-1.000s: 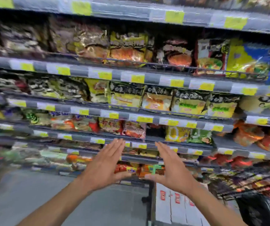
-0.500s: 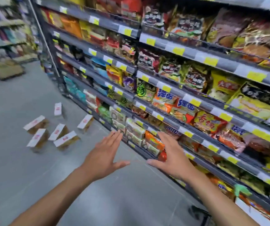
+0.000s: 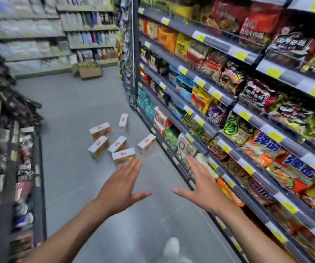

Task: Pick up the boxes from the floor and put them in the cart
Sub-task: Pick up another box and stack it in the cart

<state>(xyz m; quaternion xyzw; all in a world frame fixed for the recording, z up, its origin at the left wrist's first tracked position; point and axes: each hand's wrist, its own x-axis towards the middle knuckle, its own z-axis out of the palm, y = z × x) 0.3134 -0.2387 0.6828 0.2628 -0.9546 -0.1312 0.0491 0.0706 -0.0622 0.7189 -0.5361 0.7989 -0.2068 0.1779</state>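
Observation:
Several small boxes with white tops, red labels and orange sides lie scattered on the grey floor ahead; the nearest box point(image 3: 123, 155) sits just beyond my left fingertips, another box point(image 3: 146, 142) lies to its right by the shelf base, and one box point(image 3: 123, 119) is farthest away. My left hand point(image 3: 123, 184) is stretched forward, fingers apart, holding nothing. My right hand point(image 3: 200, 186) is likewise spread and empty, near the lower shelves. The cart is out of view.
Shelves point(image 3: 228, 103) packed with noodle packets run along the right side of the aisle. A dark display rack point(image 3: 16, 149) lines the left. A cardboard carton point(image 3: 90, 71) stands on the floor at the far end. My white shoe point(image 3: 171, 247) shows below.
My view has swung left from the shelf front to look down the aisle. The scattered boxes have come into view ahead. Both hands stay spread and empty.

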